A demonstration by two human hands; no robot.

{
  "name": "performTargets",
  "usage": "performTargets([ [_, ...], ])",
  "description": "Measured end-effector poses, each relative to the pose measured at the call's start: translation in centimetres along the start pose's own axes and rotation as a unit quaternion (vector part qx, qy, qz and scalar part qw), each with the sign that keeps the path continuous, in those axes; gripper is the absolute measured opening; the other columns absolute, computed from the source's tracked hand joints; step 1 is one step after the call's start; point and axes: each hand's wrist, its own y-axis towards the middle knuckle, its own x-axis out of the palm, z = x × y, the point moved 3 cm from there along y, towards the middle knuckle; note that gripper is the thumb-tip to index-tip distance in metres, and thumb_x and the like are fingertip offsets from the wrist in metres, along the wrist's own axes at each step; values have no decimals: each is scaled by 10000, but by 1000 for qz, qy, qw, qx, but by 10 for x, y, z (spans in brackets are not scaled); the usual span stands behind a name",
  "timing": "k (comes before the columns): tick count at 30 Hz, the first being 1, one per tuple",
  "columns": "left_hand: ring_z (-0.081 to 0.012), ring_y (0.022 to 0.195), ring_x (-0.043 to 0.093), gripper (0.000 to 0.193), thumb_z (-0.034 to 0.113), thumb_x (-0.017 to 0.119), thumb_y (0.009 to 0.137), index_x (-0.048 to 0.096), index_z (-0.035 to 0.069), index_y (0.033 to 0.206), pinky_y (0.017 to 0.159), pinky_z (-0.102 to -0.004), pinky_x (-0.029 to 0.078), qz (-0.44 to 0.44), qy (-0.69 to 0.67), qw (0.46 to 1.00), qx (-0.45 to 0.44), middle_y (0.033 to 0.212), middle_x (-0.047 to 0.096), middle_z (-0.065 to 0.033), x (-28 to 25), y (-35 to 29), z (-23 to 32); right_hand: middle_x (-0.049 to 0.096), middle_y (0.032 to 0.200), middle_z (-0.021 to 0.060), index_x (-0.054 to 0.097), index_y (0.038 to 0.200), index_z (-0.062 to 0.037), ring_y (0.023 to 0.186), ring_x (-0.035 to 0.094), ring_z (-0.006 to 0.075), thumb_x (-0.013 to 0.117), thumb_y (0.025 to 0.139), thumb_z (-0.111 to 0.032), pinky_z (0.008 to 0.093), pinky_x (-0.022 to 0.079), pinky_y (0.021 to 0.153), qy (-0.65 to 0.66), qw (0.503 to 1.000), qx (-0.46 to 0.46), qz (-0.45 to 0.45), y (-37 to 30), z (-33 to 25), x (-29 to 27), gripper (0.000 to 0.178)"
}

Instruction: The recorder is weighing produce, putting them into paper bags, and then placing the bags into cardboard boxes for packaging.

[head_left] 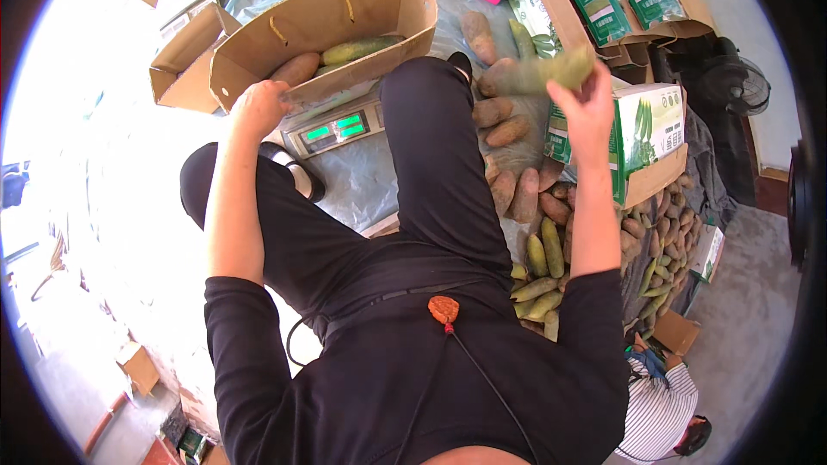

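R hand (590,108) w/ prob cuke (543,76), blurred

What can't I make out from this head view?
In the head view:
Green vegetable in the right hand: left end motion-blurred.
Vegetables inside the open box: undersides hidden by its near wall.
Platform of the scale: largely hidden by that box.
Dark object: cut by right lens rim.
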Motion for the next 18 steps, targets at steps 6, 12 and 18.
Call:
performTargets([
  [6, -337, 931, 599, 308, 182, 666, 728, 655, 103, 1026, 835, -424, 465, -3, 0, 1000, 19, 942, 637, -181, 0, 3, 0, 597, 1077, 97, 494, 1198, -34, 997, 580, 198, 669, 766, -19, 304, 448, 891, 148, 970, -155, -113, 72, -84, 91, 467],
  [12, -346, 912, 600, 324, 178, 673, 698, 656, 67, 1002, 807, -414, 459, 5, -35, 998, 46, 929, 640, -185, -6, 3, 3, 600, 1000, 174, 527, 1132, -62, 949, 562, 349, 695, 696, -234, 433, 442, 814, -233, 907, -325, -134, 91, -93, 172, 498],
  [18, -334, 925, 604, 325, 165, 676, 719, 648, 54, 1023, 813, -399, 451, -21, -54, 998, 39, 940, 642, -193, -8, 6, 6, 606, 971, 172, 614, 981, -33, 938, 571, 344, 679, 717, -272, 434, 446, 796, -287, 926, -190, -155, 82, -35, 145, 361],
])
